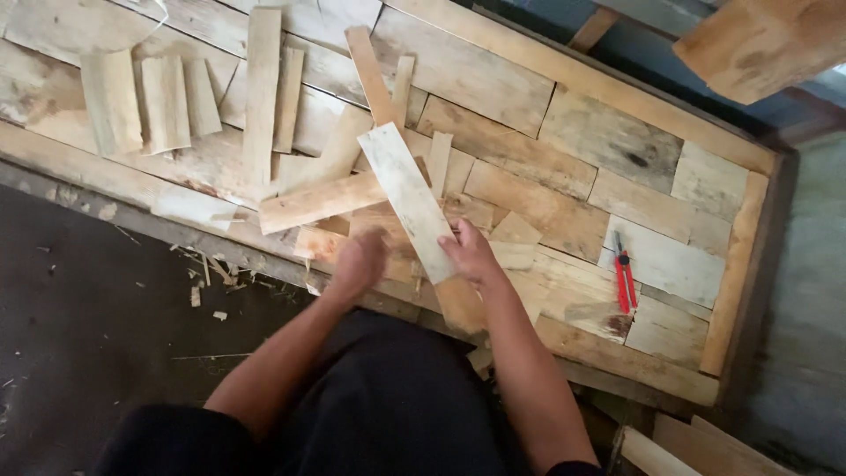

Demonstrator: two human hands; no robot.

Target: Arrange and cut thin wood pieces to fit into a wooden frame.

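Right hand point(470, 251) grips pale plank point(407, 199).

pale wood slat point(407, 201), long, flat, angled

A person is crouching over a large wooden panel point(617, 141) pieced together from flat boards, gripping a pale plank point(407, 201) with the right hand point(471, 251) while the left hand point(357, 263), blurred and apparently just beside the plank's lower end, is hovering over the loose offcuts point(317, 201) beneath it. Short slats point(145, 101) are lying in a row at the panel's far left corner, and a red utility knife point(624, 280) is resting on the boards well to the right of the hands. Wood chips point(207, 280) are littering the dark floor point(88, 353) beside the frame.
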